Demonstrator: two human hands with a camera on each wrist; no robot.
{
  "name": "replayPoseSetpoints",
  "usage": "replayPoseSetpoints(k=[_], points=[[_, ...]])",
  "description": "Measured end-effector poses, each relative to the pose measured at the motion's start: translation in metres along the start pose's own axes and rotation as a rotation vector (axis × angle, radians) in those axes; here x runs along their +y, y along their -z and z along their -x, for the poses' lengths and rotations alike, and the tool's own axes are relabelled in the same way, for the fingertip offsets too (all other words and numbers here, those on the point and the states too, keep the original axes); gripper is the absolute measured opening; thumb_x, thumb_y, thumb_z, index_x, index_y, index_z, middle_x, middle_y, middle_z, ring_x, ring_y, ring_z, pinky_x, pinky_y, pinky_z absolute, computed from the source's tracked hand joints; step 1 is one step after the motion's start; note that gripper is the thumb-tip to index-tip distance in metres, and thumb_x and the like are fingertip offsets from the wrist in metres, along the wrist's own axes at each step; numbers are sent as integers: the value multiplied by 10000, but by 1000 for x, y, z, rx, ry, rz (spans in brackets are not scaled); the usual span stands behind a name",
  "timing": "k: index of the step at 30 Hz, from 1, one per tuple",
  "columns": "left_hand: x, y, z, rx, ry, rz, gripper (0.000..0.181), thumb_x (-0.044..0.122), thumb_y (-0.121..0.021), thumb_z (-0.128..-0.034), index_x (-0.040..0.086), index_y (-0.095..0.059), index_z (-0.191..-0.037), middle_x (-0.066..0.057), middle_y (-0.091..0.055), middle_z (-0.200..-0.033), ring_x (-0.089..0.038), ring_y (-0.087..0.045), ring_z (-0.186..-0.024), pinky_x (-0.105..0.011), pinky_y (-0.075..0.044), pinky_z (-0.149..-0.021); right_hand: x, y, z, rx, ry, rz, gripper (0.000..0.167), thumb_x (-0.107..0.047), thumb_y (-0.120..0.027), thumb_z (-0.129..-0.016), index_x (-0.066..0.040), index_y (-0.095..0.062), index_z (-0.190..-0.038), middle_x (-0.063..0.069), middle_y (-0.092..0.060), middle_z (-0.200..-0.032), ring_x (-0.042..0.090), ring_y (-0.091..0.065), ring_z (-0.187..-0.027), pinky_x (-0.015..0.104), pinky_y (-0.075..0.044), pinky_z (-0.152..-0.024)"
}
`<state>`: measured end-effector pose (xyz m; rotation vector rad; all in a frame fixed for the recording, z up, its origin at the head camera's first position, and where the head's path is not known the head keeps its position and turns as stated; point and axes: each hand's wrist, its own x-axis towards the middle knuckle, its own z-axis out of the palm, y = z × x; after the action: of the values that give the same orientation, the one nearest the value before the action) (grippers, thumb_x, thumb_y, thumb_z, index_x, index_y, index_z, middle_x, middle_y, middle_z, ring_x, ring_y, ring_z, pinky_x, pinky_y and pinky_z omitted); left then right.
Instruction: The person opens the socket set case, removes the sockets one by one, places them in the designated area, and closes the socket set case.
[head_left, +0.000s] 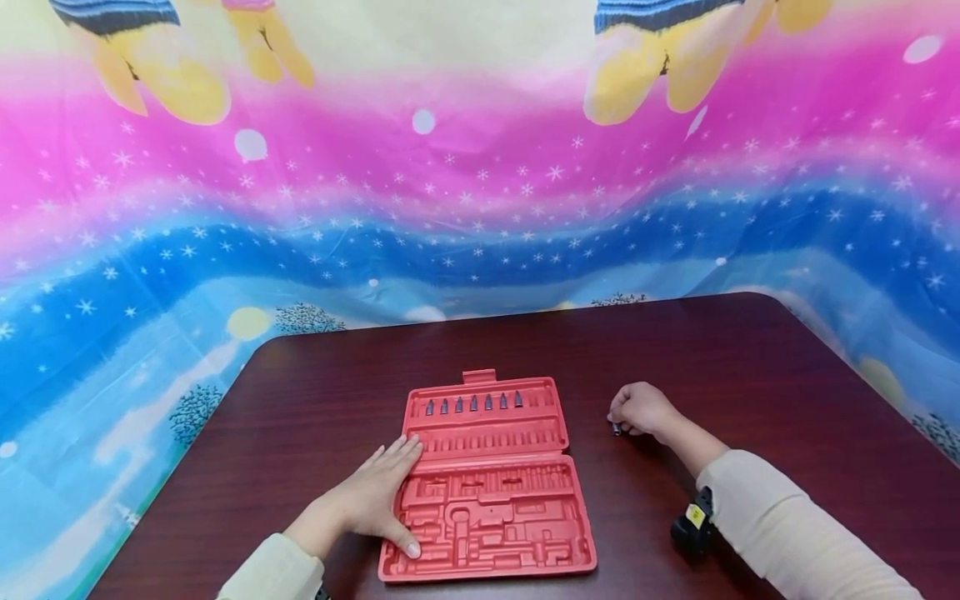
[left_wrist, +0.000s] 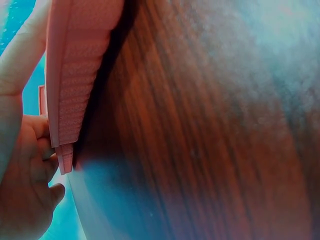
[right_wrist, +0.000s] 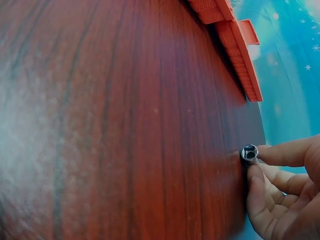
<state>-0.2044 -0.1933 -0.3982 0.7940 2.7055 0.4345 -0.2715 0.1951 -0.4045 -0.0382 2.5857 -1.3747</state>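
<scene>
A red plastic tool case (head_left: 487,575) lies opened flat on the dark wooden table, its moulded slots facing up. Several dark bits (head_left: 473,403) stand in a row in its far half. My left hand (head_left: 375,492) rests spread on the case's left edge, thumb over the near half; the left wrist view shows that hand (left_wrist: 30,175) beside the case's side wall (left_wrist: 80,75). Right of the case, my right hand (head_left: 641,408) pinches a small shiny metal socket (right_wrist: 249,153) between thumb and fingers, at the tabletop. The socket's hollow end faces the right wrist camera.
The table (head_left: 300,400) has rounded far corners. A printed curtain (head_left: 480,167) with snowflakes hangs behind and around it. A black wrist camera (head_left: 692,529) is strapped under the right sleeve (head_left: 787,517). The case's latch tab (head_left: 478,377) sticks out at its far edge.
</scene>
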Motion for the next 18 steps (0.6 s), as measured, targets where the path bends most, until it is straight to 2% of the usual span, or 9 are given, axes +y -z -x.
replayPoseSetpoints(k=[18], points=[[-1, -1, 0, 11, -7, 3, 1217, 672, -666, -462, -17, -204, -1353, -162, -165, -1403, -285, -92, -1282, -457, -87, -1011, -1, 2, 2, -8, -15, 6, 37, 27, -522, -773, 49, -549, -759, 57, -564, -691, 166, -492, -569, 291, -454, -502]])
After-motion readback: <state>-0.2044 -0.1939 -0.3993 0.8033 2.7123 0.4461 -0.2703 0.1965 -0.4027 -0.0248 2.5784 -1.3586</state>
